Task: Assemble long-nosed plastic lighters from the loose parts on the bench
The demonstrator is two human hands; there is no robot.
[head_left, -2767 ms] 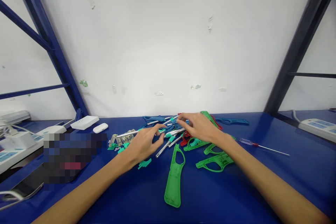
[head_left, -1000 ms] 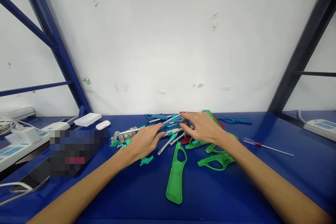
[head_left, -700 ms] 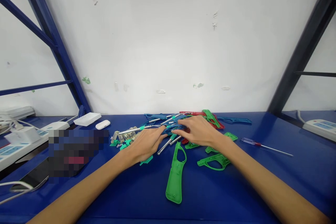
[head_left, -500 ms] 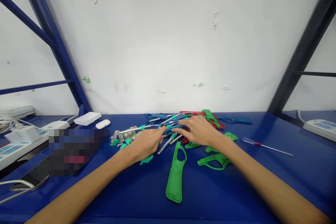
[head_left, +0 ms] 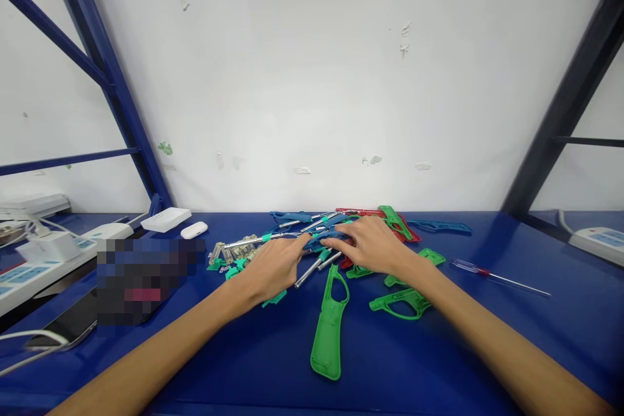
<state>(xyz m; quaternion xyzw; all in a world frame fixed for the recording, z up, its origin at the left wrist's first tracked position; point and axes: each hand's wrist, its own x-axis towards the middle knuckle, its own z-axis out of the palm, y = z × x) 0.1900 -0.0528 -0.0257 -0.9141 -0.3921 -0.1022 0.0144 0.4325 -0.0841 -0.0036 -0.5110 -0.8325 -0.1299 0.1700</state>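
Spreading beneath everything, a blue tabletop (head_left: 400, 370), left hand (head_left: 275, 266) and right hand (head_left: 370, 244) meeting mid-pile, green shell half (head_left: 326, 341) lying in front, screwdriver (head_left: 484, 272) off right, blue piece (head_left: 327, 235) pinched by both hands' fingers, partly hidden, metal tubes (head_left: 312, 270) crowding it, small white case (head_left: 194, 230) far left.

White wall (head_left: 302, 91) straight ahead, kinda beat up, with pale scuffs (head_left: 303, 170) and a few green patches (head_left: 166, 148); glossy blue tabletop (head_left: 390, 364) below it; blue metal frame (head_left: 124, 117) with crossbars on the left, darker post (head_left: 553, 117) on the right; light's pretty soft
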